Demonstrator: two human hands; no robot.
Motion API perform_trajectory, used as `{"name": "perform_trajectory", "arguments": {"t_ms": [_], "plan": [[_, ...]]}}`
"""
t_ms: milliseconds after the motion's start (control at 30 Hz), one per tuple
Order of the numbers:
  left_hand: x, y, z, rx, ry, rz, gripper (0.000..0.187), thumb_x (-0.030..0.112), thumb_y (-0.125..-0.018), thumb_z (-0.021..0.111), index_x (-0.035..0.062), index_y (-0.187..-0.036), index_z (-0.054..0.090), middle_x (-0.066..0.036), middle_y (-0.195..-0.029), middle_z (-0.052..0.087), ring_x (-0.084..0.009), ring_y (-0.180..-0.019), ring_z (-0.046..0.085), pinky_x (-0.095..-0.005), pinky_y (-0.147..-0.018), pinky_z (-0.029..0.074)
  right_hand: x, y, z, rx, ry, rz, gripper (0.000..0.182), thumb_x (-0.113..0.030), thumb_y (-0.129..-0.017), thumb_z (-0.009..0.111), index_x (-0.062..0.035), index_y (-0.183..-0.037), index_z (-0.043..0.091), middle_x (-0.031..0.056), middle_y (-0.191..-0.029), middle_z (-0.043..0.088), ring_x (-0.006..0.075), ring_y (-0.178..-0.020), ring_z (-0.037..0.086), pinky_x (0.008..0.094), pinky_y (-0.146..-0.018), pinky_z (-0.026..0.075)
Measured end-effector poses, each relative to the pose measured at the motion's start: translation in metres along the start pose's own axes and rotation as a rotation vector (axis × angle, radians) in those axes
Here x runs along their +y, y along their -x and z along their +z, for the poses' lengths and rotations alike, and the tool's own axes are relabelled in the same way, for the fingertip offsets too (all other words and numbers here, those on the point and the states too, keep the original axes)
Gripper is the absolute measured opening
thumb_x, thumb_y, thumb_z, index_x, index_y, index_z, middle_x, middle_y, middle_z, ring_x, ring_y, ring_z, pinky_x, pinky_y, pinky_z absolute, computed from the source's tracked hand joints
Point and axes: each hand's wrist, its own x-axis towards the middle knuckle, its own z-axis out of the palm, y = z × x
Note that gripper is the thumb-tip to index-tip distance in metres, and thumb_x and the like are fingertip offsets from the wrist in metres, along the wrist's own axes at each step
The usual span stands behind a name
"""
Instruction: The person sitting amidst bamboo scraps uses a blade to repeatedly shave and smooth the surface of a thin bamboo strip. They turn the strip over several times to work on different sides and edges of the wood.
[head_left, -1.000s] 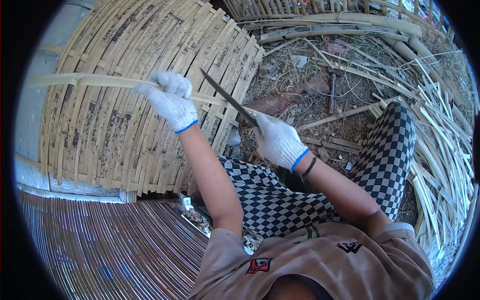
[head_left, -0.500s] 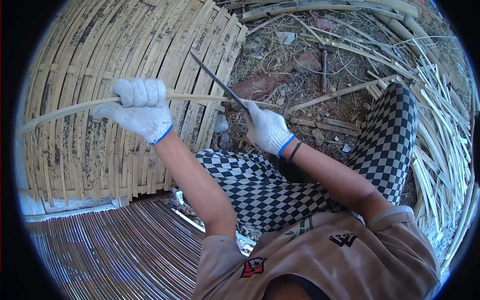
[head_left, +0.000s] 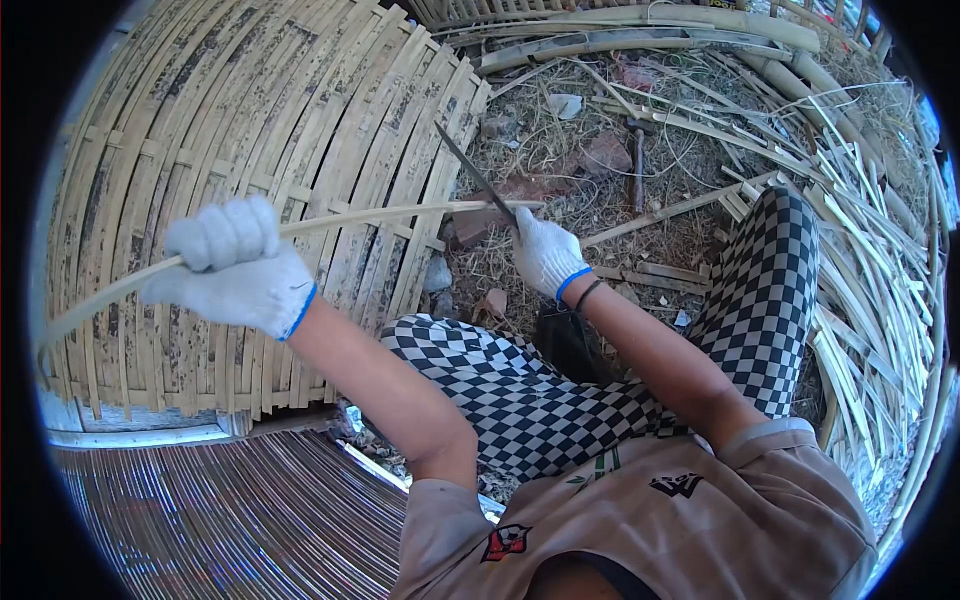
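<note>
My left hand (head_left: 232,268), in a white knit glove, is closed around a long thin bamboo strip (head_left: 380,213). The strip runs from the lower left up to the right as far as the knife. My right hand (head_left: 543,251), also gloved, grips the handle of a dark long-bladed knife (head_left: 473,176). The blade points up and to the left, and its base meets the right end of the strip. Both hands are raised above my knees in checkered trousers (head_left: 560,400).
A large woven bamboo panel (head_left: 250,130) leans on the left. A ribbed mat (head_left: 220,510) lies below it. Split bamboo strips (head_left: 880,270) pile up on the right, thick poles (head_left: 640,30) lie at the top, and a hammer (head_left: 637,165) rests on the littered ground.
My left hand has pulled the strip down and to the left, away from the knife. My right hand with the knife has stayed about in place, the blade now more upright.
</note>
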Motion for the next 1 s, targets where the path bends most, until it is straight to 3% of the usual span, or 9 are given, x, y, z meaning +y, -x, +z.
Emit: {"name": "perform_trajectory", "arguments": {"t_ms": [200,233,367,533,600,700,867,933,1000], "plan": [[-0.032,-0.012,-0.025,-0.054,0.012,-0.011,0.074,0.087,-0.092,0.026,0.0202,-0.059,0.027,0.006,-0.048,0.019,-0.0091,-0.042,0.012,-0.0279,-0.039,0.013,0.007,-0.057,0.02,0.06,0.036,-0.064,0.024,-0.027,-0.103,0.052,-0.0059,-0.113,0.056,0.0242,-0.089,0.072,0.0444,-0.087,0.07,0.0566,-0.074,0.055],[-0.049,-0.011,-0.029,0.118,-0.186,-0.003,0.074,0.088,-0.091,0.026,0.02,-0.06,0.027,0.006,-0.048,0.02,-0.0092,-0.041,0.012,-0.0279,-0.038,0.013,0.015,-0.064,0.031,0.027,0.047,-0.034,0.024,-0.027,-0.103,0.052,-0.0059,-0.113,0.056,0.0243,-0.089,0.072,0.0443,-0.087,0.07,0.0564,-0.074,0.055],[-0.044,-0.022,-0.054,-0.064,0.02,-0.069,0.076,0.091,-0.088,0.027,0.02,-0.06,0.027,0.005,-0.049,0.019,-0.0097,-0.041,0.013,-0.0289,-0.039,0.011,-0.009,-0.066,0.015,0.044,-0.038,-0.07,0.026,-0.029,-0.103,0.053,-0.0071,-0.116,0.058,0.023,-0.086,0.072,0.0438,-0.084,0.071,0.0556,-0.072,0.055],[-0.04,-0.023,-0.056,-0.076,0.103,-0.161,0.077,0.093,-0.086,0.028,0.0209,-0.058,0.026,0.005,-0.05,0.018,-0.0097,-0.044,0.01,-0.03,-0.044,0.008,-0.011,-0.059,0.019,0.085,-0.058,-0.148,0.026,-0.029,-0.103,0.054,-0.009,-0.119,0.057,0.0203,-0.08,0.071,0.0434,-0.077,0.07,0.053,-0.066,0.055],[-0.037,-0.024,-0.066,-0.094,0.135,-0.159,0.078,0.093,-0.086,0.026,0.0207,-0.058,0.027,0.005,-0.05,0.018,-0.0096,-0.044,0.01,-0.0297,-0.044,0.009,0.035,-0.077,0.051,0.01,-0.064,0.108,0.028,-0.032,-0.104,0.052,-0.0079,-0.116,0.06,0.0212,-0.082,0.072,0.0443,-0.079,0.07,0.0568,-0.069,0.054],[-0.039,-0.026,-0.065,-0.164,0.11,-0.125,0.078,0.093,-0.087,0.024,0.0207,-0.057,0.027,0.005,-0.05,0.018,-0.0094,-0.044,0.01,-0.0295,-0.044,0.009,0.045,-0.094,0.048,0.043,0.015,0.041,0.027,-0.032,-0.105,0.051,-0.0082,-0.111,0.061,0.0219,-0.082,0.072,0.0448,-0.079,0.07,0.0578,-0.07,0.054],[-0.037,-0.026,-0.072,-0.071,0.041,-0.127,0.077,0.09,-0.09,0.026,0.0212,-0.057,0.028,0.005,-0.05,0.018,-0.0095,-0.043,0.012,-0.0299,-0.044,0.011,0.037,-0.066,0.046,0.04,0.035,-0.042,0.024,-0.031,-0.105,0.051,-0.0083,-0.104,0.06,0.0214,-0.081,0.072,0.0448,-0.078,0.07,0.0572,-0.07,0.054],[-0.031,-0.023,-0.077,-0.077,0.039,-0.123,0.076,0.09,-0.091,0.026,0.0212,-0.057,0.028,0.005,-0.05,0.018,-0.0095,-0.043,0.012,-0.0297,-0.044,0.011,0.099,-0.084,0.092,-0.02,0.043,0.231,0.025,-0.03,-0.103,0.053,-0.0071,-0.105,0.062,0.0238,-0.086,0.072,0.0457,-0.084,0.071,0.0575,-0.075,0.055],[-0.035,-0.027,-0.075,-0.145,0.092,-0.123,0.076,0.089,-0.091,0.026,0.0212,-0.057,0.028,0.005,-0.049,0.018,-0.0094,-0.043,0.012,-0.0293,-0.044,0.011,0.12,-0.09,0.078,-0.191,0.131,0.27,0.026,-0.023,-0.096,0.058,-0.0053,-0.115,0.062,0.0256,-0.093,0.074,0.0436,-0.092,0.073,0.0536,-0.081,0.057]]}}
